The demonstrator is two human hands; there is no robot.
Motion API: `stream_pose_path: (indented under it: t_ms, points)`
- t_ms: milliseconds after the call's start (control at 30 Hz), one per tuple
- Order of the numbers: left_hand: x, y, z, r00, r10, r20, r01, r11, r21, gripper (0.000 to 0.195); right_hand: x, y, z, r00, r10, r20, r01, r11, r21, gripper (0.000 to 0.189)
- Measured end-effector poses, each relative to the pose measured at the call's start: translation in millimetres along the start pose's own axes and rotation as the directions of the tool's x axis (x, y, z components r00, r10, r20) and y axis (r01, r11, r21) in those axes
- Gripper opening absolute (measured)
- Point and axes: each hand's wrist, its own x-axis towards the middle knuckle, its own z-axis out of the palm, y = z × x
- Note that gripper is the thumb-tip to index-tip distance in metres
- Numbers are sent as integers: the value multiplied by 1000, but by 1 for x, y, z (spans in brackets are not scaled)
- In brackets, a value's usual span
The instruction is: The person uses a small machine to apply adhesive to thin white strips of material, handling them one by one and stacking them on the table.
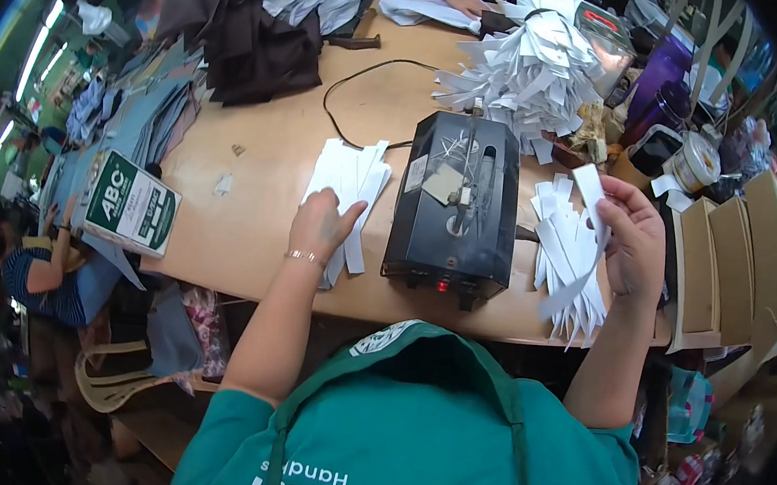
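Observation:
In the head view, my right hand [638, 243] pinches a white fabric strip [587, 190] between thumb and fingers; the strip curls down in front of a loose stack of similar strips [563, 223]. My left hand [320, 226] rests on another stack of white strips [356, 174], thumb spread away from the palm. Its fingertips are hidden, so whether it grips a strip is unclear. Between the two stacks stands a black electrical device [424, 228] with a lit red light at its near side and metal fittings on top.
Behind the device lies a large tied bundle of white strips [543, 55]. Dark cloth [259, 58] is heaped at the back left. A box [132, 203] sits left, cardboard boxes [726, 265] right. A black cable [328, 99] loops across the tabletop. Another person's hand [465, 3] rests on fabric opposite.

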Motion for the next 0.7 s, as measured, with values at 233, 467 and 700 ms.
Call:
stream_pose_path:
  t_ms: [233, 467, 700]
  points:
    - [21, -16, 25, 993, -101, 59, 103, 994, -30, 37, 16, 65, -58, 926, -202, -318, -3, 839, -543, 35]
    - [27, -37, 23, 997, -51, -59, 4, 784, -621, 18, -13, 49, -53, 911, -238, -337, -15, 796, -605, 37]
    - [-46, 34, -105, 979, 204, -20, -90, 343, -935, 12, -66, -11, 41, 935, -5, 354, 147, 915, -375, 20]
